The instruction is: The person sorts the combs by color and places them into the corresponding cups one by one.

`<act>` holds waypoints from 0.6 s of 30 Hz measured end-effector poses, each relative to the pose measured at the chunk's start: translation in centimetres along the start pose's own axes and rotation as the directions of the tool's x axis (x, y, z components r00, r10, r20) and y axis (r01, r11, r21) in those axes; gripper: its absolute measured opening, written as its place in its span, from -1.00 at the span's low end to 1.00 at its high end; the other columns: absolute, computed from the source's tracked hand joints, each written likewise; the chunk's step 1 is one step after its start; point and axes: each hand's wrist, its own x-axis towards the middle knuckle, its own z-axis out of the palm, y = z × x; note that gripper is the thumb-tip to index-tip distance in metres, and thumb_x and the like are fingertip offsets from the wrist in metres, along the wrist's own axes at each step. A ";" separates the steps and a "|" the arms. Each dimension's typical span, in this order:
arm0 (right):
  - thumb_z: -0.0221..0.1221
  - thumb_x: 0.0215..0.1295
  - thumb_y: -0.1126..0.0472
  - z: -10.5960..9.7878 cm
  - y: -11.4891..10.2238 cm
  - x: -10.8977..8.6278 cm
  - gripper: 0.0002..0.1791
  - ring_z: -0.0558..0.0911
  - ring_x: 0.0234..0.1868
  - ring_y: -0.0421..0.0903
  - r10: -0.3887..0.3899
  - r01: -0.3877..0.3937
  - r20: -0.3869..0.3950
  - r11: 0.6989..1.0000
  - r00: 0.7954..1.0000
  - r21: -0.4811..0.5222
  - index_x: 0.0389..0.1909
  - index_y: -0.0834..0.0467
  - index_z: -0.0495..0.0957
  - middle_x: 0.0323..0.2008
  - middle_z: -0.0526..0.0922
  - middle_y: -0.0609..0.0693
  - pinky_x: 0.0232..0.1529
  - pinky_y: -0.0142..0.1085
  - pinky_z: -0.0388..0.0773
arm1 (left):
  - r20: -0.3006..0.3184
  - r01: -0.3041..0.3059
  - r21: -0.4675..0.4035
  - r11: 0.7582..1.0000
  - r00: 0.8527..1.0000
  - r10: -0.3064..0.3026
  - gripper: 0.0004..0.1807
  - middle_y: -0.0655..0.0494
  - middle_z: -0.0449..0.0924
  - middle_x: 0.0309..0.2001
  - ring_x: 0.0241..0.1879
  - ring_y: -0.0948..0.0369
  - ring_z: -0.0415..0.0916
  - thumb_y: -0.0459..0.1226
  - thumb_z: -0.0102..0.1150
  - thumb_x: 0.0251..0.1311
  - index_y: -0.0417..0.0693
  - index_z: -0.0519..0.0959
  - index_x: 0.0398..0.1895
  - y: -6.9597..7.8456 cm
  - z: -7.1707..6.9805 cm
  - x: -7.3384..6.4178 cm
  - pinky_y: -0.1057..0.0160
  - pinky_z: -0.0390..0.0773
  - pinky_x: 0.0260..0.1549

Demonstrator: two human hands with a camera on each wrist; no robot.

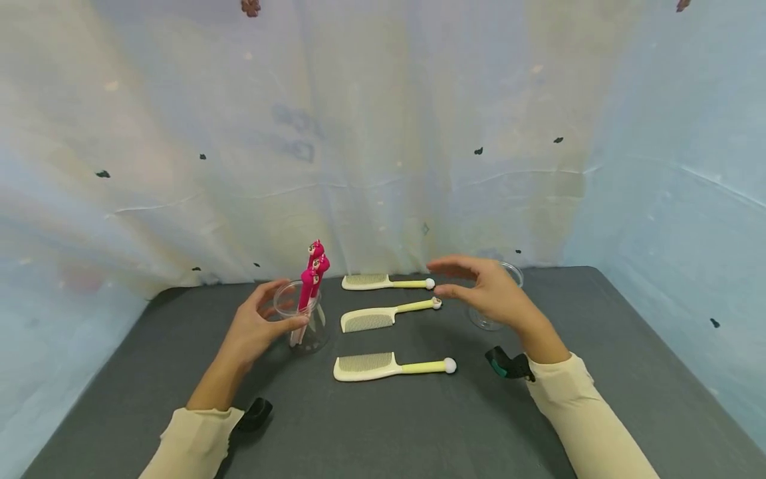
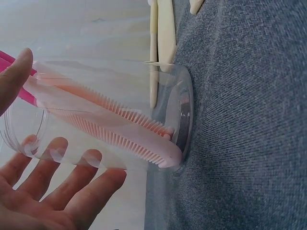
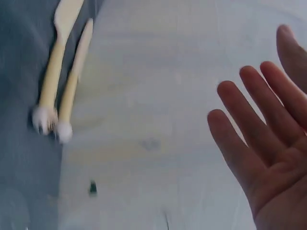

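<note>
My left hand (image 1: 257,326) holds a clear jar (image 2: 110,165) around its upper part, the thumb on the near side and the fingers on the other. Inside the jar lean several pink combs (image 2: 144,127) with bright magenta handles (image 1: 308,283) topped by small figures that rise above the rim. My right hand (image 1: 485,289) is in the air with nothing in it, fingers extended. It overlaps a second clear jar (image 1: 486,322) in the head view and hides much of it. In the right wrist view its palm and spread fingers (image 3: 230,134) show.
Between the hands, three cream combs with yellow handles lie in a column: a back comb (image 1: 366,283), a middle comb (image 1: 368,319) and a front comb (image 1: 365,366). Their round handle ends point right. A pale sheet (image 1: 383,133) hangs behind the dark grey table (image 1: 383,432).
</note>
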 end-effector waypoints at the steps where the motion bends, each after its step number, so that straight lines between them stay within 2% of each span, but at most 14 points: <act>1: 0.31 0.31 0.09 -0.6 0.3 -0.3 -0.48 0.57 0.28 0.02 0.003 -0.003 -0.003 1.000 1.000 -0.015 0.28 0.01 0.51 0.25 0.59 -0.01 0.19 -0.04 0.58 | -0.001 0.000 0.000 1.000 1.000 0.000 -0.02 -0.04 0.23 0.49 0.37 -0.13 0.36 0.02 0.48 0.06 0.13 0.16 0.52 0.0 0.0 0.0 -0.21 0.53 0.15; 5: 0.32 0.30 0.10 -2.9 1.9 -1.2 -0.43 0.50 0.35 0.07 0.025 -0.025 -0.012 0.998 1.000 -0.053 0.33 0.00 0.46 0.31 0.53 -0.01 0.29 0.03 0.48 | 0.000 -0.012 -0.001 1.000 1.000 0.012 -0.02 0.00 0.24 0.49 0.38 -0.13 0.35 0.04 0.48 0.05 0.15 0.17 0.51 -0.1 0.1 0.1 -0.22 0.52 0.16; 8: 0.33 0.29 0.09 -4.3 2.8 -1.7 -0.37 0.38 0.43 0.16 0.068 -0.068 -0.006 0.996 0.998 -0.063 0.38 0.00 0.41 0.38 0.44 0.02 0.38 0.13 0.34 | -0.004 -0.018 0.000 1.000 1.000 0.018 -0.01 0.00 0.24 0.49 0.39 -0.14 0.34 0.05 0.48 0.04 0.15 0.17 0.51 -0.1 -0.1 0.2 -0.24 0.50 0.17; 13: 0.34 0.28 0.04 -5.9 4.1 -2.4 -0.26 0.16 0.53 0.28 0.171 -0.171 -0.008 0.983 0.985 -0.071 0.45 -0.04 0.32 0.49 0.27 0.04 0.43 0.29 0.15 | -0.005 -0.015 0.017 1.000 1.000 0.015 0.01 -0.01 0.23 0.50 0.41 -0.16 0.29 0.07 0.48 0.04 0.18 0.14 0.53 -0.1 -0.7 0.1 -0.26 0.47 0.18; 18: 0.38 0.24 0.07 -6.8 5.8 -2.6 -0.14 0.10 0.55 0.25 0.184 -0.181 0.037 0.981 0.982 -0.064 0.51 0.03 0.20 0.53 0.17 0.07 0.46 0.28 0.07 | -0.003 -0.028 0.023 0.999 1.000 0.028 0.01 0.00 0.22 0.51 0.40 -0.15 0.30 0.06 0.46 0.07 0.22 0.11 0.54 -0.2 -1.1 0.1 -0.25 0.48 0.16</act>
